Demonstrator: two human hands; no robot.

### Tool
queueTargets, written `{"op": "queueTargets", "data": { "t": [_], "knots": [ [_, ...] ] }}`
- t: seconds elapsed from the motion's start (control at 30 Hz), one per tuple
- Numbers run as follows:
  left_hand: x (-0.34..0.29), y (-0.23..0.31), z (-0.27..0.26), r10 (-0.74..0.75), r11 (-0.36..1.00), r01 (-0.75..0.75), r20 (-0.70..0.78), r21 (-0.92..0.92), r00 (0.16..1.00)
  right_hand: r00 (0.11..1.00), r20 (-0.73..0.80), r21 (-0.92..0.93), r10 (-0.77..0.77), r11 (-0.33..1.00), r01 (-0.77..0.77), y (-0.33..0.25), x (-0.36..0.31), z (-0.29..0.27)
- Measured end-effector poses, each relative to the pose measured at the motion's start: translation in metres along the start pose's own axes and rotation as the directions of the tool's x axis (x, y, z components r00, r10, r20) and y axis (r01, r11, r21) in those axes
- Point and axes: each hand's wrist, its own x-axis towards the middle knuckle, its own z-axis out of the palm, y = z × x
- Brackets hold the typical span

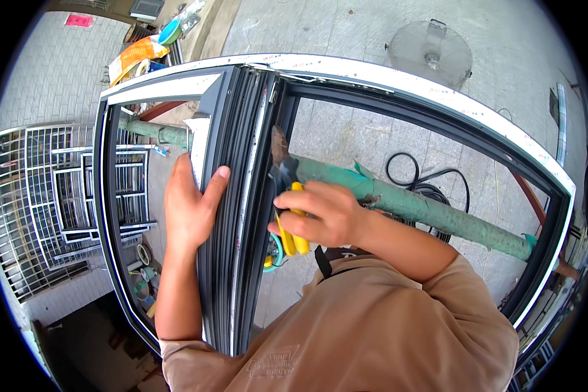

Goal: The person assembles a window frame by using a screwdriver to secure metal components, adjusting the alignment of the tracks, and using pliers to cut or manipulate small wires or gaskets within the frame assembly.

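Note:
A large dark grey window frame point(238, 196) with white film along its outer edge lies before me, a sash set in its left part. Around the sash's upright bar my left hand point(193, 202) is closed, thumb on the dark profile. A loose piece of white film point(200, 140) sticks up beside its fingers. My right hand point(323, 212) grips pliers point(293, 245) by their yellow handles. Their dark jaws point up and lie against the inner edge of the middle bar; what they bite on, if anything, I cannot make out.
A green pipe point(418, 209) runs beneath the frame, and a coiled black hose point(431, 189) lies on the floor below. Beyond the frame stands a round floor fan point(431, 55). Metal grilles point(36, 189) and smaller frames point(104, 189) lean at the left. An orange bag point(137, 55) sits at the far left.

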Motion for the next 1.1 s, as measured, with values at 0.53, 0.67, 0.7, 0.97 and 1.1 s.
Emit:
{"op": "queueTargets", "data": {
  "t": [0.53,0.67,0.7,0.97,1.1],
  "knots": [
    [-0.006,-0.006,0.001,0.042,0.999,-0.042,-0.031,-0.003,0.999,0.999,0.028,-0.074,0.045,0.996,-0.043,0.002,0.003,0.035],
    [-0.004,-0.003,-0.002,0.024,1.000,-0.024,-0.019,0.001,1.000,0.995,0.095,-0.089,0.036,0.996,-0.028,0.023,0.015,0.022],
    [-0.003,0.001,-0.002,0.005,1.000,-0.005,-0.005,-0.012,1.000,0.995,0.082,-0.089,0.050,0.995,-0.043,0.020,0.013,0.023],
    [-0.002,-0.003,-0.001,0.037,0.999,-0.037,-0.009,-0.007,0.999,0.989,0.138,-0.043,0.053,0.998,-0.048,0.014,0.020,0.019],
    [-0.004,-0.004,-0.001,0.034,0.999,-0.033,-0.025,0.005,0.999,0.974,0.225,-0.067,0.036,0.998,-0.022,0.024,0.025,0.008]
  ]
}}
